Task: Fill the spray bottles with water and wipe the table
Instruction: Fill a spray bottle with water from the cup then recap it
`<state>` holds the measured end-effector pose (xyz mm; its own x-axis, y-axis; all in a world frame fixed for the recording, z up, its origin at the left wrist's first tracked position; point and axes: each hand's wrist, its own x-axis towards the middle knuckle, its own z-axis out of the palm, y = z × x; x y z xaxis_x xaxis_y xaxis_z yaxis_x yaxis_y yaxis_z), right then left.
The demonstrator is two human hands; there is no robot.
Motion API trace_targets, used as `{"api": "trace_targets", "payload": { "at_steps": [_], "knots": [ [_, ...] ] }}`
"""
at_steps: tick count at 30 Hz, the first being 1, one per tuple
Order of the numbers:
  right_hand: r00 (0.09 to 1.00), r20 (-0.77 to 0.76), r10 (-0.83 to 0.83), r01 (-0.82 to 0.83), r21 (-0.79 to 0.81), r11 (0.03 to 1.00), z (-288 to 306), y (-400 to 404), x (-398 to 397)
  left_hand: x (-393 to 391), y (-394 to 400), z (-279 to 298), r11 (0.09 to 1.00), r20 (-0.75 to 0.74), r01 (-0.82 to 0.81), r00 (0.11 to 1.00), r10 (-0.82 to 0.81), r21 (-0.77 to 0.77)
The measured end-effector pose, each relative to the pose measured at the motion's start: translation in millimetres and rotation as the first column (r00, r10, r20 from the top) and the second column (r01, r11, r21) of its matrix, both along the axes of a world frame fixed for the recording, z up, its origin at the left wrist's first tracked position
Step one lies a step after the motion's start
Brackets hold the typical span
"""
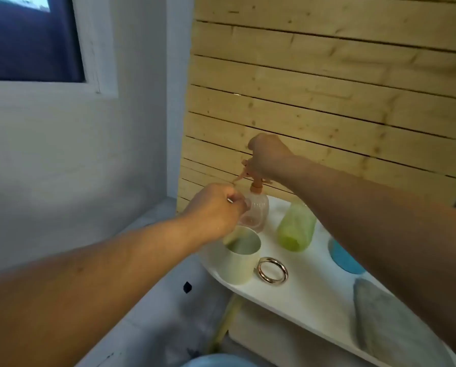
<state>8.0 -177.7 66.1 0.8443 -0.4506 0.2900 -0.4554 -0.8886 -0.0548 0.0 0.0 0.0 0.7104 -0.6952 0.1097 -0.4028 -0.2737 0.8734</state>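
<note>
A clear spray bottle (256, 211) with an orange spray head (250, 176) stands at the far end of the white table (301, 295). My right hand (267, 156) grips the orange head from above. My left hand (216, 210) holds the bottle's clear body from the left side. A green spray bottle (297, 227) stands just to the right, and a blue one (344, 256) is partly hidden behind my right forearm. A grey-blue cloth (385, 321) lies on the table's near right part.
A cream cup (241, 258) stands under my left hand, with a shiny metal ring (272, 269) beside it. A wooden slat wall rises behind the table. A white wall and window are to the left. A pale blue rim (216, 360) shows at the bottom edge.
</note>
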Motion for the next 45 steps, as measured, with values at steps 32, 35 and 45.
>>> {"api": "trace_targets", "payload": {
  "at_steps": [32,35,45],
  "knots": [
    [0.959,0.268,0.098,-0.18,0.302,0.936,141,75,-134,-39,53,14,0.969,-0.486,-0.077,0.873,-0.049,-0.235],
    [0.959,0.277,0.064,-0.205,0.517,0.831,129,83,-172,-67,73,-1,0.933,-0.546,-0.027,0.817,-0.187,-0.359],
    [0.949,0.304,-0.084,-0.232,0.853,0.467,8,83,-248,-124,126,-73,0.872,-0.652,0.042,0.646,-0.397,-0.488]
  ]
}}
